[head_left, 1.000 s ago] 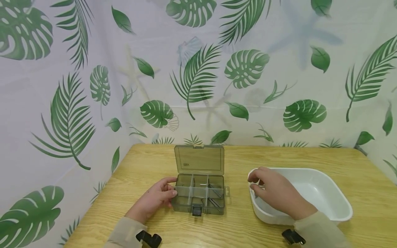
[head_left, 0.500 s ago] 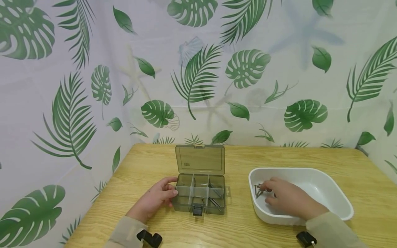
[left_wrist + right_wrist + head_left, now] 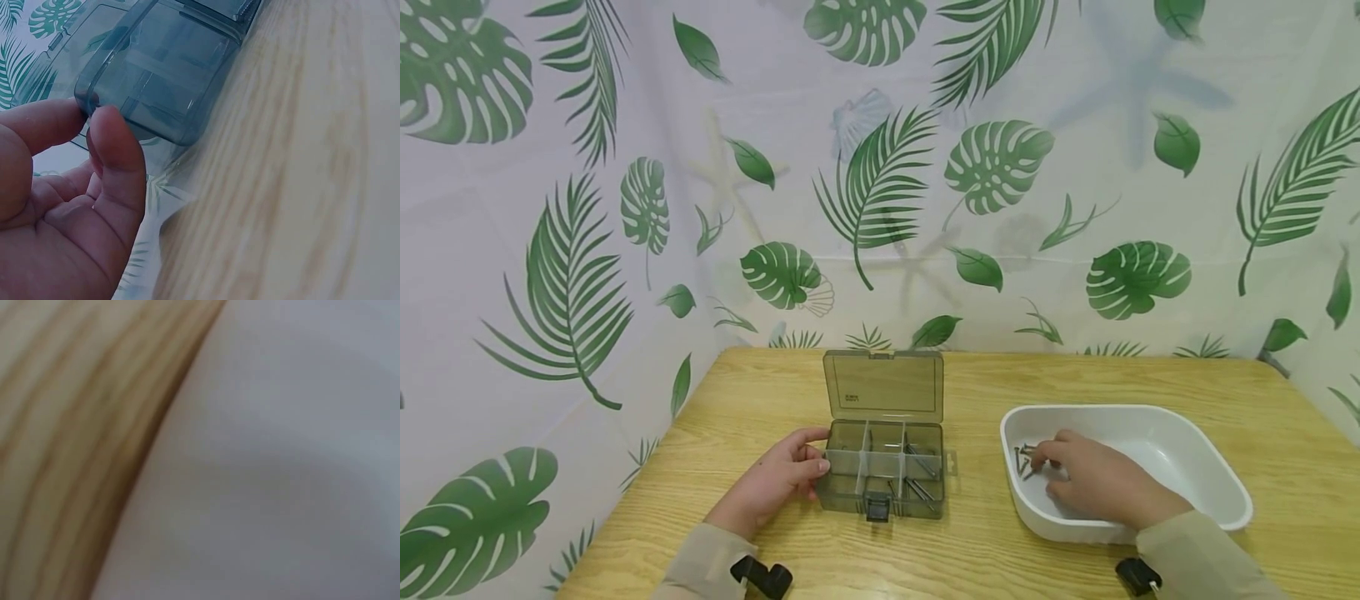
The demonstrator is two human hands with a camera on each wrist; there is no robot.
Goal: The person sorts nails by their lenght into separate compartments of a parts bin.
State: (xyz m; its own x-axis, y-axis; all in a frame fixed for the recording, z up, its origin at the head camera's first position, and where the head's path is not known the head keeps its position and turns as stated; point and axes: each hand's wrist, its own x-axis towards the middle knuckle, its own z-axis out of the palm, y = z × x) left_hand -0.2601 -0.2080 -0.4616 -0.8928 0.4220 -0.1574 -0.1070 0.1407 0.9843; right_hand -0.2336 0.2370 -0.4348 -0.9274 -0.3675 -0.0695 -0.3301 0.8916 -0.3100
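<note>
A smoky clear compartment box (image 3: 842, 504) stands on the table with its lid (image 3: 886, 387) raised. My left hand (image 3: 778, 475) holds the box at its left side; the left wrist view has thumb and fingertips at the box's corner (image 3: 87, 94). Several screws (image 3: 919, 493) lie in the front right compartments, and more in the back right one. My right hand (image 3: 1101, 482) is inside the white tray (image 3: 1195, 450), its fingers bent down by a small heap of screws (image 3: 1022, 460). Thumb and forefinger stand apart, and no screw shows between them. The right wrist view shows only blurred tray wall and table.
The wooden table (image 3: 970, 550) reaches back to a leaf-patterned cloth (image 3: 880, 208) behind and at the left. A strip of table separates box and tray. The tray's raised rim surrounds my right hand. Black wrist mounts (image 3: 763, 577) sit on both sleeves.
My right hand has moved from the tray's left rim right and down into the tray, uncovering the screws, then shifted only slightly among them. The left hand and the box have stayed in place.
</note>
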